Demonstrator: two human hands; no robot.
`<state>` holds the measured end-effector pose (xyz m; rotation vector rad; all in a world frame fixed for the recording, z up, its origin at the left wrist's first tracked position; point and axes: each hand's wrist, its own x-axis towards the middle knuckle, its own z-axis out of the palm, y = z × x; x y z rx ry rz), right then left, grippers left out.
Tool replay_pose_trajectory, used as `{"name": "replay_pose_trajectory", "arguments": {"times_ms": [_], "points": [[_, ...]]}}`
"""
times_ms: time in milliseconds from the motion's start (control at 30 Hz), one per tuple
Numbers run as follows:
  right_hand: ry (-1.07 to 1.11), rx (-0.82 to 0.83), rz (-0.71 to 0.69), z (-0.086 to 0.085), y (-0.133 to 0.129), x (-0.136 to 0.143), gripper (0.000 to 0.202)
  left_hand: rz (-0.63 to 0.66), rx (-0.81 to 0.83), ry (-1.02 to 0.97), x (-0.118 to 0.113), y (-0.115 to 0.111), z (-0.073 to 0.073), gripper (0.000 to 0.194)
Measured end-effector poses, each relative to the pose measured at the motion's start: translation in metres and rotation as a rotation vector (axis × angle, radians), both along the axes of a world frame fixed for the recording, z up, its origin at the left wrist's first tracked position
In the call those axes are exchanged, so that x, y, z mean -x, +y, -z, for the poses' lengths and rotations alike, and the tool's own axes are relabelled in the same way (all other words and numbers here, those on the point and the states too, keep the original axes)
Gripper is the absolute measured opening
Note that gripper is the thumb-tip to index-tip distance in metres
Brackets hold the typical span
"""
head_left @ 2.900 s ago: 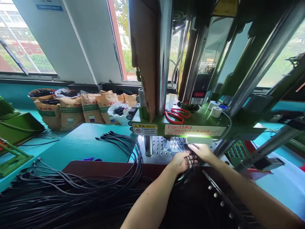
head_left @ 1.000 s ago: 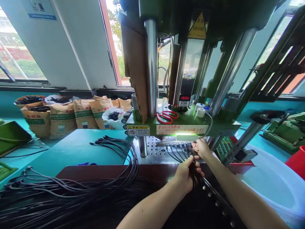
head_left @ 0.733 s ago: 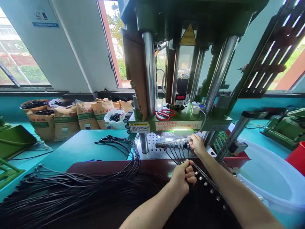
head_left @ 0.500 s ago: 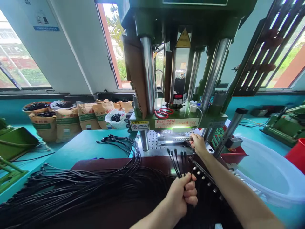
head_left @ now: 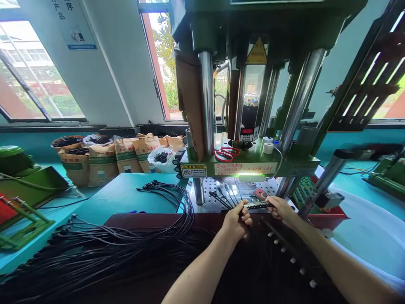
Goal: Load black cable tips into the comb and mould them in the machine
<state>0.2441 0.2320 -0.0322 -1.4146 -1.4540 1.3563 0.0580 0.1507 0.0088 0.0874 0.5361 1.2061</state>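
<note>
My left hand (head_left: pixel 238 219) is closed round several black cables (head_left: pixel 223 198) whose ends fan out over the perforated metal plate of the green press (head_left: pixel 198 169). My right hand (head_left: pixel 280 210) pinches the right end of a dark metal strip (head_left: pixel 257 205), and the strip's left end meets the fingers of my left hand. A red-and-grey object (head_left: pixel 260 194) lies on the plate just behind the strip. Below my right hand, a row of small metal connectors (head_left: pixel 292 261) runs along the dark table.
A large bundle of black cables (head_left: pixel 126 249) covers the left of the table. Red-handled scissors (head_left: pixel 227 154) lie on the press ledge. A red tray (head_left: pixel 329 219) and a large translucent tub (head_left: pixel 373 236) stand at the right, with paper sacks (head_left: pixel 101 164) at the back left.
My right hand has drawn back from inside the press with the metal strip. My left hand has moved forward and left, bringing the cable ends over the plate. The view has shifted.
</note>
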Motion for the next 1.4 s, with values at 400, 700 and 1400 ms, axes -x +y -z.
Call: {"name": "replay_pose_trajectory", "arguments": {"times_ms": [400, 700, 1400], "points": [[-1.109, -0.464, -0.473, -0.019, -0.008, -0.022, 0.013, 0.102, -0.114, -0.033, 0.008, 0.019, 0.025, 0.014], [-0.258, -0.175, -0.43, -0.057, 0.012, 0.059, 0.033, 0.1, -0.157, 0.027, 0.004, 0.019, 0.028, 0.021], [-0.098, -0.062, -0.354, -0.043, 0.02, 0.091, 0.037, -0.01, -0.044, 0.187, -0.003, 0.02, 0.022, 0.028]]}}
